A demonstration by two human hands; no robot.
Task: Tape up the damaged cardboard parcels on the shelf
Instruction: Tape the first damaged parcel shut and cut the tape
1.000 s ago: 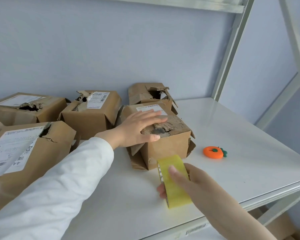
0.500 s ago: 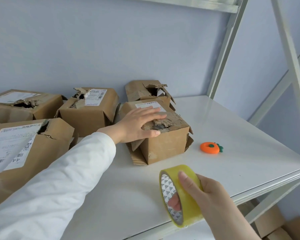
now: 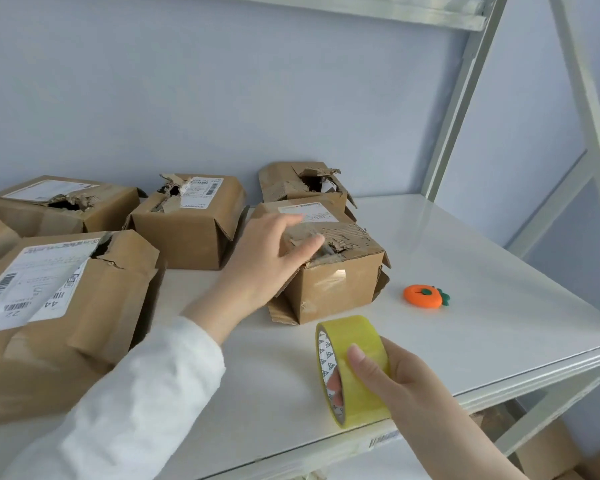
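Gripping the yellow roll of packing tape (image 3: 357, 337) upright near the white shelf board's (image 3: 465, 271) front edge, the person's right hand (image 3: 392, 379) curls its thumb over the band and its fingers through the core. The left hand (image 3: 264, 261), fingers loosely extended and blurred, touches the torn top of a small brown cardboard parcel (image 3: 336, 289) mid-shelf. An orange fruit-shaped object (image 3: 425, 296) lies to the parcel's right.

- Shipping label (image 3: 32, 282) on the near-left parcel (image 3: 94, 341): large "44" printed sideways, plus barcodes; the finer print is illegible.
- Middle parcel label (image 3: 201, 192): barcode visible, text too small to read.
- Front parcel label (image 3: 307, 213) and back-left parcel label (image 3: 45, 188): print blurred, unreadable.
- Tape roll (image 3: 361, 341), inner core: repeating triangle marks, no words.
- Shelf-edge sticker (image 3: 383, 441): barcode only.
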